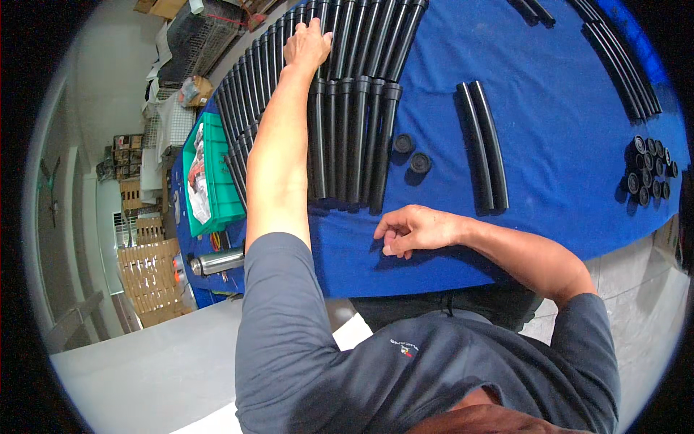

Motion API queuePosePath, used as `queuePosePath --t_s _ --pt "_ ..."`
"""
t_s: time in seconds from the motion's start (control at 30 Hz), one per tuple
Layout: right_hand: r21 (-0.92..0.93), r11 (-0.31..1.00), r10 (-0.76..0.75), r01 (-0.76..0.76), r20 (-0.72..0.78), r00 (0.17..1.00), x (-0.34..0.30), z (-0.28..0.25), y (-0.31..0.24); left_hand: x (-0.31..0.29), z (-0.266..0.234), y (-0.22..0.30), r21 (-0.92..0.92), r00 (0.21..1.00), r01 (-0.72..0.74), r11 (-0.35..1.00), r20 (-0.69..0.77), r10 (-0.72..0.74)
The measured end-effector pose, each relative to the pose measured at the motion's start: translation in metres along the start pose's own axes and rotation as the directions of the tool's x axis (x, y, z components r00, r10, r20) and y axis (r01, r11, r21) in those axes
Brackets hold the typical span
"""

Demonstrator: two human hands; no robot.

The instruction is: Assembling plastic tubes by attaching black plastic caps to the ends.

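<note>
My left arm stretches far over the table, and my left hand (pixel 309 47) is bent over the far row of black tubes (pixel 350 43), its fingers closed about one of them. The hand and forearm hide part of that row. A nearer row of black tubes with collar-like caps (pixel 360 137) lies just right of my left forearm. Low over the blue cloth, my right hand (pixel 419 230) is half curled with its fingers apart and nothing in it. Two short black caps (pixel 418 163) stand beyond it, and two uncapped black tubes (pixel 478 148) lie to the right.
Blue cloth (pixel 571 181) covers the table. At the right are a cluster of black caps (pixel 645 170) and more black tubes (pixel 622 72). On the left stand a green crate (pixel 226 173) with bagged items and a metal flask (pixel 219 262). Stacked cartons (pixel 155 264) stand beyond the table.
</note>
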State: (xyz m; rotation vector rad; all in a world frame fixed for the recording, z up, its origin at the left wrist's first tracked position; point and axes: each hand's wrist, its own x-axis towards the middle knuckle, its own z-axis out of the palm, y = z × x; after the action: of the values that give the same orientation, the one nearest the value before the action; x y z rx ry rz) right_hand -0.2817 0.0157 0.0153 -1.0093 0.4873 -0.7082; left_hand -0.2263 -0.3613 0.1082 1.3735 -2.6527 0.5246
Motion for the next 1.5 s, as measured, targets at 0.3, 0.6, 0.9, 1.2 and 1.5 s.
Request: queuePosePath --t_s 0.3,0.6,0.9,1.2,1.5 --pt "-0.148 0.989 0.025 -0.02 0.035 0.999 0.001 0.0 -0.013 -0.063 -0.039 0.009 -0.235 0.967 -0.153 0.96 -0.234 0.097" --pt "-0.23 0.972 -0.04 0.042 0.013 0.999 -0.003 0.003 -0.005 -0.213 -0.089 0.102 -0.405 0.793 -0.573 0.713 -0.052 0.608" --pt "-0.34 0.936 -0.091 0.087 0.005 0.996 -0.002 0.01 -0.009 -0.211 -0.051 0.089 -0.382 0.813 -0.507 0.773 0.086 0.576" --pt "-0.308 0.949 -0.077 0.074 0.002 0.997 0.0 0.008 -0.005 -0.183 -0.048 0.1 -0.407 0.834 -0.516 0.754 -0.035 0.551" --pt "-0.301 0.951 -0.077 0.075 0.005 0.997 0.0 0.007 -0.006 -0.158 -0.053 0.151 -0.378 0.831 -0.483 0.79 0.087 0.55"
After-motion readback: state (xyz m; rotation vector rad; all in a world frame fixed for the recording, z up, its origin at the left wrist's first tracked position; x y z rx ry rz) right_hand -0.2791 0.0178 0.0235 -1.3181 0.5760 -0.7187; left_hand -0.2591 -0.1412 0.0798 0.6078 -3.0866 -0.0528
